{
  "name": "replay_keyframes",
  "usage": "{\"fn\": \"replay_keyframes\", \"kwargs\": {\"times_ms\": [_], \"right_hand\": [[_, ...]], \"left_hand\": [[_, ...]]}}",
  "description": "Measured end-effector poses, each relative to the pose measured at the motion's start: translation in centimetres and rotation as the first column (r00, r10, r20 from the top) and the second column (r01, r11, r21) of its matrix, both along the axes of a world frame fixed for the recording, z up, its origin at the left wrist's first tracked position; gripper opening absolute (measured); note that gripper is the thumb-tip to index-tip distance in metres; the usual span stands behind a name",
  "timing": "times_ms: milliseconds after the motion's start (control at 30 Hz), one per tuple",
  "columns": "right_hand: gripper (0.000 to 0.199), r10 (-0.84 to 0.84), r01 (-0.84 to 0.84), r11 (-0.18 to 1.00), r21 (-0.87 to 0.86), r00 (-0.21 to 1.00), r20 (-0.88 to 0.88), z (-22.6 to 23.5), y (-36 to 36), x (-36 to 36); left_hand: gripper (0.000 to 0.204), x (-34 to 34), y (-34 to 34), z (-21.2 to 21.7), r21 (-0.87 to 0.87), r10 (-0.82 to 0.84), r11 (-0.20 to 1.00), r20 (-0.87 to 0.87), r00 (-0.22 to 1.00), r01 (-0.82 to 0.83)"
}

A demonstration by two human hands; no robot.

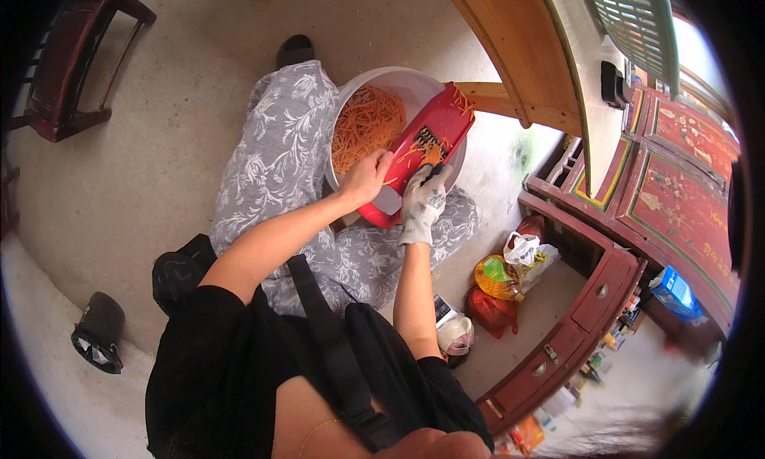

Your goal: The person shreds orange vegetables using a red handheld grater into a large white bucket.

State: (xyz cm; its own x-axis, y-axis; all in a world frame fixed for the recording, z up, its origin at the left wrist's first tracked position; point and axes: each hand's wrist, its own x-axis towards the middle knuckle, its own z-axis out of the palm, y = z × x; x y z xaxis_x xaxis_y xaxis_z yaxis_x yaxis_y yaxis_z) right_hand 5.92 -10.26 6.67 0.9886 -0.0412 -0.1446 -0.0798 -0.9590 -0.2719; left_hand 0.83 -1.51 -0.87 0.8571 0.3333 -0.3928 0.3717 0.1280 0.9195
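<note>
A long red grater (437,115) with a loop handle lies slanted across a whitish tub (388,75). Orange carrot shreds (368,123) are heaped in the tub's left side, and a few stray ones cling to the grater. My bare left hand (367,178) grips the grater's left edge. On my right hand (423,203) is a pale work glove with dark fingertips. Its fingers are closed around a piece of carrot (433,154), which is against the blades; the fingers hide part of it.
The tub stands between my legs, in grey patterned trousers (275,148). A wooden table (518,52) rises at the far right, beside a red painted cabinet (677,188). Bags and an oil bottle (496,278) sit on the floor at right. A dark stool (72,60) stands far left.
</note>
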Motion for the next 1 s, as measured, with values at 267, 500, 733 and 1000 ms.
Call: {"fn": "replay_keyframes", "kwargs": {"times_ms": [267, 500, 733, 1000], "right_hand": [[0.048, 0.196, -0.201, 0.976, -0.079, 0.979, -0.058, -0.3, -1.2, -2.7], [0.047, 0.126, -0.114, 0.991, -0.068, 0.967, 0.223, -0.9, -0.3, 5.6], [0.043, 0.183, -0.180, 0.981, -0.066, 0.982, 0.038, 0.0, -1.8, -1.3], [0.030, 0.155, -0.158, 0.982, -0.105, 0.987, -0.029, 0.4, -0.5, -1.8]], "left_hand": [[0.039, -0.1, 0.7, -0.1, -0.060, -0.006, 0.998, -0.005, 1.000, 0.006], [0.037, 0.1, 0.1, 0.2, -0.065, -0.050, 0.997, 0.014, 0.999, 0.051], [0.039, -0.5, -0.1, -0.2, -0.016, -0.017, 1.000, 0.015, 1.000, 0.017], [0.040, -0.1, 0.5, -1.1, 0.014, -0.009, 1.000, 0.045, 0.999, 0.008]]}}
